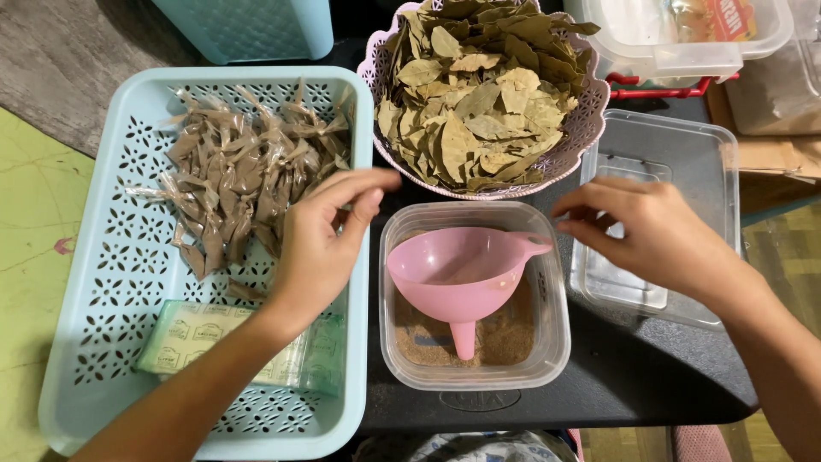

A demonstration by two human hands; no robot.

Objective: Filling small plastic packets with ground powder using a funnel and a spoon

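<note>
- Nearest the camera, at the bottom edge, a bundle of light printed cloth or plastic (479, 447) peeks out from under the black table (633, 376); too little of it shows to tell which.
- Left of the table, a pale green mat (34, 257) covers the floor.
- On the left stands a light blue tray (111, 282) with a pierced bottom. Its far half holds a heap of small clear packets (231, 171) filled with brown matter. Its near part holds a flat stack of printed bags (192, 335), partly under the left forearm.
- Left hand (321, 248) hovers over the tray's right rim, fingers loosely spread and pointing right, thumb apart from them; it holds nothing.
- Far of the tray, a second blue bin (248, 30) shows only in part.
- At the middle, near side, sits a clear tub (475, 295) with brown powder (505, 334) in its bottom. A pink funnel (457, 278) lies tilted inside it, spout toward the near side, handle toward the right.
- Just beyond the tub, a pink scalloped bowl (581, 128) is piled high with dried bay leaves (479, 94).
- Right hand (650, 227) hangs just right of the funnel's handle, fingers curled narrow toward the left, empty as far as can be seen.
- Under that hand lies a clear lid (684, 162), flat on the table.
- Far right, a white lidded box (684, 43) rests on something red.
</note>
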